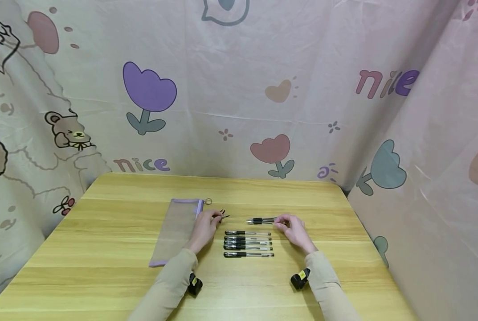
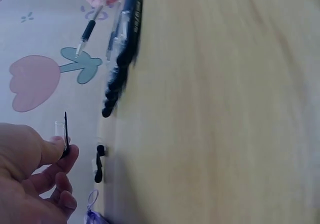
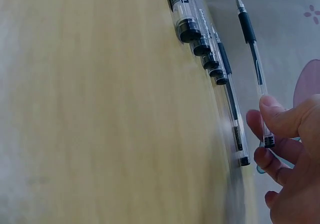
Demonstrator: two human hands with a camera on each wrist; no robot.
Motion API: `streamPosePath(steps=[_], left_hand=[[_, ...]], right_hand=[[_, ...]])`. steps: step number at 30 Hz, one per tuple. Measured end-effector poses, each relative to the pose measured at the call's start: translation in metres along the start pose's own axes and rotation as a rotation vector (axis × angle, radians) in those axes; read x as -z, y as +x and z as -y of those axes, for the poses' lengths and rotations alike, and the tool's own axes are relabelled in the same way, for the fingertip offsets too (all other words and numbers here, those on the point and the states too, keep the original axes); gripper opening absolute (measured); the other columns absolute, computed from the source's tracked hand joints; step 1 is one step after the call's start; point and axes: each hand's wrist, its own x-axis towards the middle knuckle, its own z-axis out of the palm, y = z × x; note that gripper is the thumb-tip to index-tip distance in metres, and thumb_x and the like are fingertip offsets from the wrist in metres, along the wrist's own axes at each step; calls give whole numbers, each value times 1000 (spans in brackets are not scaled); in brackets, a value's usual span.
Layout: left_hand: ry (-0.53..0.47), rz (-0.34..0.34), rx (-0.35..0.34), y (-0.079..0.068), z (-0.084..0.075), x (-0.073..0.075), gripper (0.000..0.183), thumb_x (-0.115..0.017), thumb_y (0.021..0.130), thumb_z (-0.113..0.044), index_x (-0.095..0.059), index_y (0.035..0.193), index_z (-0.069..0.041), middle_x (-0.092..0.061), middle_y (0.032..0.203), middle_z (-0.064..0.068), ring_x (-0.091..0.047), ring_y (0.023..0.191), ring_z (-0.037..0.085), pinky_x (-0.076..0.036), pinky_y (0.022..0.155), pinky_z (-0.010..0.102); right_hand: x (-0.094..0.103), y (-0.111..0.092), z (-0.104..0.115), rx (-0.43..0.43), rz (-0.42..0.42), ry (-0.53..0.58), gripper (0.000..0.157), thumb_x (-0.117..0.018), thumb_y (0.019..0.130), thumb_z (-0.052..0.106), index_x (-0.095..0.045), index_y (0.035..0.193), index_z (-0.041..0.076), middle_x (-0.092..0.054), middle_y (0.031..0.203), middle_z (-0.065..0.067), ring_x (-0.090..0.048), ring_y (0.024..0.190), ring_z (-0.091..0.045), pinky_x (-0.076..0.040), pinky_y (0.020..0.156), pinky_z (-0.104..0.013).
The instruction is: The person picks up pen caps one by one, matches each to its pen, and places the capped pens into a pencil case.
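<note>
My left hand (image 1: 206,228) pinches a clear pen cap (image 2: 60,130) with a black clip between thumb and forefinger, above the table. My right hand (image 1: 294,229) grips an uncapped gel pen (image 3: 254,59) near its rear end, its metal tip pointing away to the left and its black grip bare. Another uncapped pen (image 3: 232,109) lies on the table beneath it. Close to the left hand, loose black-clipped caps (image 2: 99,164) rest on the tabletop. Several capped black gel pens (image 1: 248,248) lie in a row between the two hands, nearer the person.
A mesh pouch (image 1: 173,232) with purple edging and a zip lies flat left of the pens, partly under the left forearm. Its ring (image 1: 208,201) sticks out at the far corner. Behind the wooden table (image 1: 102,223) hangs a printed curtain (image 1: 222,89).
</note>
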Motion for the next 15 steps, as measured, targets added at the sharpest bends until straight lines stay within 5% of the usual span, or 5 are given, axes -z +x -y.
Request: streamPosePath(steps=[15], left_hand=[[-23, -17, -90, -8, -2, 0, 14, -63, 96, -4, -73, 105, -2, -75, 110, 15, -68, 106, 34, -53, 95, 50]], right_hand=[[2, -1, 12, 17, -5, 2, 5, -69, 92, 11, -73, 95, 12, -72, 89, -5, -56, 85, -15, -28, 91, -42]])
